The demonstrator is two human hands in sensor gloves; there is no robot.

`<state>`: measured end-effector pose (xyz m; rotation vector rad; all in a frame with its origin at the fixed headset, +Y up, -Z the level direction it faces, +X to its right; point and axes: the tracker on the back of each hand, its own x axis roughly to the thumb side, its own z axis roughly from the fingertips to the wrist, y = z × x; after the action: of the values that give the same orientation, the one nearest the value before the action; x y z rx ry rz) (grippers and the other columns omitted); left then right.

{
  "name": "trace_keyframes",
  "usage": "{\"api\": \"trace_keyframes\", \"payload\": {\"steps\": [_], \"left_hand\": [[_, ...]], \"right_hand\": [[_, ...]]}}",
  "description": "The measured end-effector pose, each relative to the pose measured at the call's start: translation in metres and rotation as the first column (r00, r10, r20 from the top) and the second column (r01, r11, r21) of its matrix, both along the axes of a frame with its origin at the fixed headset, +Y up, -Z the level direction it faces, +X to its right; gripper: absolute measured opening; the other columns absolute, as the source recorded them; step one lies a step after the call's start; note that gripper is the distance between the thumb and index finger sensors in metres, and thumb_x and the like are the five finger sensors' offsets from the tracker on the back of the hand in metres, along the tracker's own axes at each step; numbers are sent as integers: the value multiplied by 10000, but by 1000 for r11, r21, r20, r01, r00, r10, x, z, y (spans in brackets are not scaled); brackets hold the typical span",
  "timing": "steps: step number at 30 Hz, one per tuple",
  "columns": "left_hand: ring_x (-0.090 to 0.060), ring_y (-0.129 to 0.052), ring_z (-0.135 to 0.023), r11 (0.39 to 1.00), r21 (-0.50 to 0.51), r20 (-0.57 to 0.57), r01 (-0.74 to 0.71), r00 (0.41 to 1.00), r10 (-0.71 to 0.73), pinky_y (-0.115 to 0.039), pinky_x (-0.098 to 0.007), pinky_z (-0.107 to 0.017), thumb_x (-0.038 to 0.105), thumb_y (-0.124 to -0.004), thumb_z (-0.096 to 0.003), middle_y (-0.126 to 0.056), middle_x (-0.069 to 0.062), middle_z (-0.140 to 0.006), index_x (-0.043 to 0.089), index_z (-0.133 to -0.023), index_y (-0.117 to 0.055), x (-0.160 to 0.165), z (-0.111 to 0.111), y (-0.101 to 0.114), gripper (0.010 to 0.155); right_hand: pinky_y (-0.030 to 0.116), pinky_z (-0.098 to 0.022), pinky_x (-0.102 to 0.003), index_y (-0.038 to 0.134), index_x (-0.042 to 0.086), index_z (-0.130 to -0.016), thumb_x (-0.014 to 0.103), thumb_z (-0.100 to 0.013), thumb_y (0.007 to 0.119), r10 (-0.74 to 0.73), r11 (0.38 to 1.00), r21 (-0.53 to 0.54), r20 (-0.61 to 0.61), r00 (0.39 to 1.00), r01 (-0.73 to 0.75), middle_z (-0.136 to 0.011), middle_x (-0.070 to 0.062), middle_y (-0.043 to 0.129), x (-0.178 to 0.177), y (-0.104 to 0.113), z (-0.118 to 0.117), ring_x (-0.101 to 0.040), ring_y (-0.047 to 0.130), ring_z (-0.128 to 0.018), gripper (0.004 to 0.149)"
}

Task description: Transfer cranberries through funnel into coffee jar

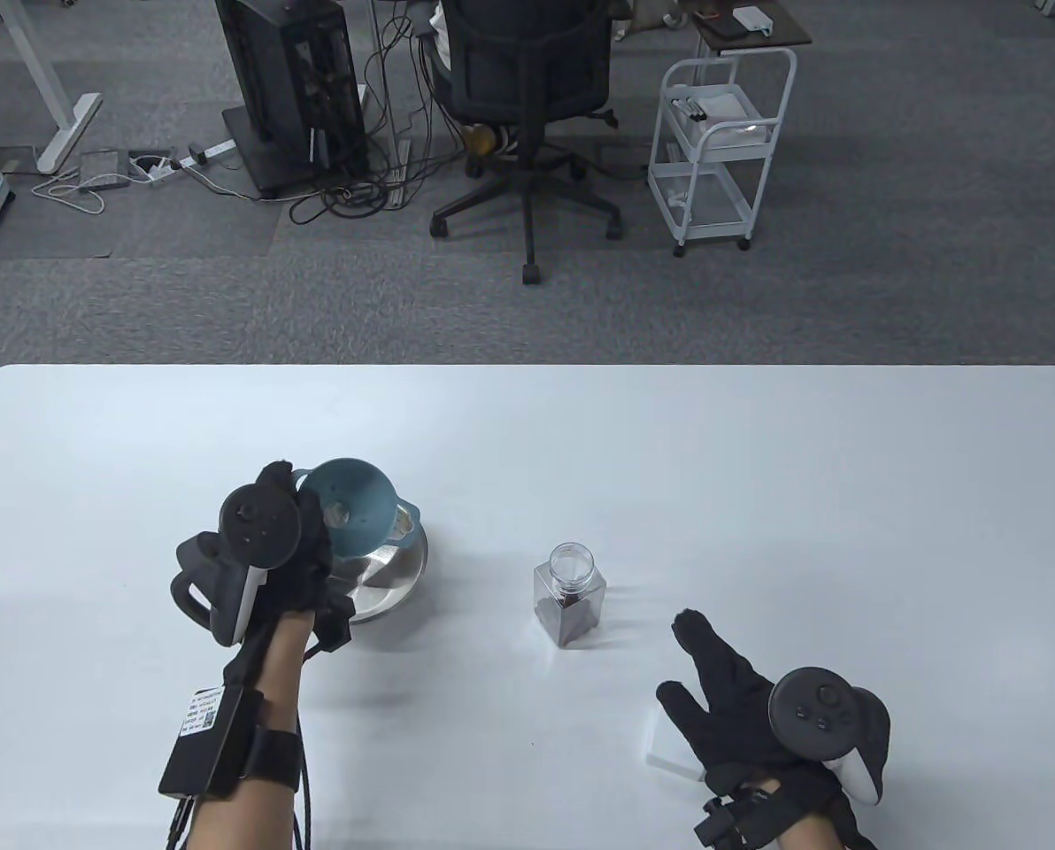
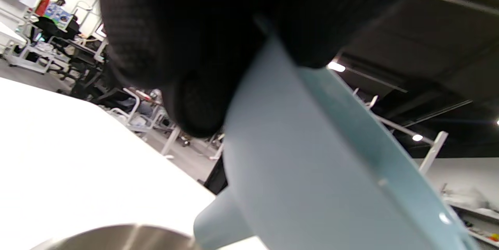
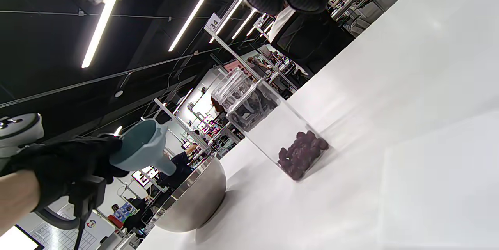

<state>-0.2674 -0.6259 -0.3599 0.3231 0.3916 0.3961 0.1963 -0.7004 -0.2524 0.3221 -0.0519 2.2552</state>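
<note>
My left hand (image 1: 290, 518) grips the rim of a blue funnel (image 1: 350, 512) and holds it tilted above a steel bowl (image 1: 386, 580), spout pointing down toward the bowl. In the left wrist view my gloved fingers (image 2: 175, 47) pinch the funnel (image 2: 312, 164) over the bowl's rim (image 2: 117, 237). A clear square jar (image 1: 570, 602) stands open at mid-table with dark cranberries (image 3: 302, 154) in its bottom. My right hand (image 1: 700, 664) lies palm down, fingers spread and empty, to the right of the jar and apart from it.
A flat white piece (image 1: 669, 753) lies on the table partly under my right hand; it also shows in the right wrist view (image 3: 440, 179). Beyond the table's far edge stand an office chair (image 1: 527, 106) and a white cart (image 1: 722, 150).
</note>
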Motion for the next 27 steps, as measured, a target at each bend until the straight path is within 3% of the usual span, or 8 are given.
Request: {"api": "trace_keyframes", "payload": {"steps": [6,13,22,27], "left_hand": [[-265,-1140,-471,997,-70,-26,37,999,-39,-941,-271,-306,370,-812,-523,-953,-103,-859,130,-968,-753,-3,-4,-32,509],[-264,-1145,-464,985,-130,-31,111,993,-116,-941,-270,-307,372,-817,-520,-959,-97,-853,136,-964,-759,3,-9,-54,505],[-270,-1151,-460,972,-171,-11,162,986,-167,-938,-274,-320,387,-819,-517,-965,-93,-853,145,-965,-761,11,-12,-64,513],[-283,-1126,-537,971,-195,-7,140,989,-145,-925,-314,-384,444,-792,-524,-920,-117,-906,136,-1004,-717,13,-11,-63,575]], "right_hand": [[584,-677,-547,408,94,-1065,587,-483,691,1,1000,-4,-1,1000,-1,-1128,-185,580,-1,0,0,-447,629,-983,813],[584,-677,-546,407,93,-1065,587,-483,690,3,1000,-3,-6,1000,-3,-1129,-184,580,-1,0,0,-447,629,-983,814],[585,-676,-547,408,93,-1065,586,-483,691,3,1000,-1,-7,1000,-3,-1127,-186,582,-2,0,0,-447,629,-982,813],[585,-676,-547,408,94,-1065,586,-484,690,2,1000,-1,-7,1000,-2,-1127,-186,582,-2,0,0,-448,628,-982,812]]}}
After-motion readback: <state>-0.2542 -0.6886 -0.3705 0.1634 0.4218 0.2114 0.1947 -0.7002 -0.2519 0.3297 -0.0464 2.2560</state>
